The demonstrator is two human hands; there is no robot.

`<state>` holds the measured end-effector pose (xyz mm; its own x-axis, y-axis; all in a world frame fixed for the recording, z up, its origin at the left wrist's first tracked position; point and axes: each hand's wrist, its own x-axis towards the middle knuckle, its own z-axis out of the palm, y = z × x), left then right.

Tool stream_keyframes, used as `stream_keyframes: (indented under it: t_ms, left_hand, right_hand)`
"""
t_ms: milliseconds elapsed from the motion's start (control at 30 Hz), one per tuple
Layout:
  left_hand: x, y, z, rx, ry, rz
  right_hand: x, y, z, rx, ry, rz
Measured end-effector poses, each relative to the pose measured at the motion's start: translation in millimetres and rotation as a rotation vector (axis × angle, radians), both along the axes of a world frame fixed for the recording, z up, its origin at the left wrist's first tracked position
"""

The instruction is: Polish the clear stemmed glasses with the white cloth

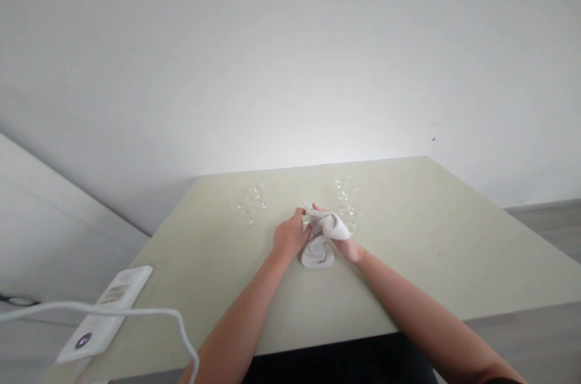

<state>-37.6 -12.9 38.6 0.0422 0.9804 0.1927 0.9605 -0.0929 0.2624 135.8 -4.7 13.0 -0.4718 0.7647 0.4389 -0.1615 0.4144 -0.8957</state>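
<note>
Over the middle of the table, my right hand (345, 247) is closed on a bunched white cloth (334, 226), which hides most of its fingers. The cloth's lower end hangs down toward the tabletop. Close beside it, my left hand (289, 237) curls its fingers round a small clear glass (305, 226), mostly covered by the fingers and cloth. Several clear glasses (347, 205) stand just beyond my right hand. Another group of clear glasses (256, 192) is farther back on the left. Their outlines are faint against the table.
The pale table (399, 238) reaches back to a white wall (290, 57). At its left edge lies a white power strip (106, 314) with a round dark button. A white cable (136, 312) crosses the lower left in front of it.
</note>
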Motion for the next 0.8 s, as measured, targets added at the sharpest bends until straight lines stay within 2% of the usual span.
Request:
stream_keyframes:
  t_ms: [67, 167, 333, 400, 633, 700, 800]
  left_hand:
    - [-1, 1, -0.8, 0.009, 0.007, -0.009]
    - [-1, 1, -2.7, 0.021, 0.075, -0.102]
    - [-4, -2, -5.6, 0.146, 0.243, -0.382]
    - [-6, -3, -4.8, 0.211, 0.297, -0.459]
    - [-10, -5, -3.4, 0.329, 0.377, -0.563]
    - [-8, -5, -4.7, 0.342, 0.374, -0.571]
    - [-6, -6, -5.6, 0.358, 0.363, -0.558]
  right_hand:
    - [-1, 1, -0.9, -0.163, 0.082, 0.053]
    - [0, 4, -1.3, -0.229, 0.086, 0.047]
    - [3, 12, -10.3, -0.079, -0.108, -0.191]
    - [3, 12, -16.2, -0.046, -0.159, -0.243]
    - [-4, 9, -19.8, 0.063, -0.281, -0.163]
    - [-3, 9, -17.9, 0.070, -0.280, -0.179]
    - [-1, 8, -15.4, 0.088, -0.264, -0.122]
